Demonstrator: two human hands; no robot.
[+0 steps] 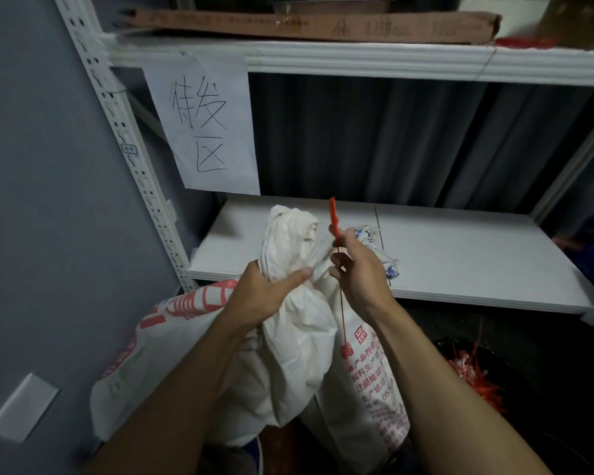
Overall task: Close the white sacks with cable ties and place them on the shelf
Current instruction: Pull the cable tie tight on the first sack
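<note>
Left hand (268, 293): clenched round the gathered neck of the sack (288, 354), with the thumb laid across the front of the bunch and the fingers wrapped behind it.
Right hand (360, 269): fingers curled, pinching a red cable tie (333, 214) just to the right of the sack's neck, close to the left thumb tip.
Cable tie: upright. Its flat head stands above the right hand and its thin tail hangs down past the wrist over the sack's front (whether it passes round the neck cannot be told).
Sack: white with red print, standing in front of the shelf (460, 262) and not on it. Its bunched top rises level with the lower board.
Shelf: a white rack with a slotted post at the left; the lower board lies behind both hands.
Blue-and-white bag (367, 234): crumpled on the lower board, just behind the right hand.
Paper sign (206, 125): hangs from the upper board at the left, with handwritten characters.
Cardboard box (323, 25): lies flat on the upper board.
Heap of red ties (474, 375): low on the right in a dark container, well apart from the hands.
</note>
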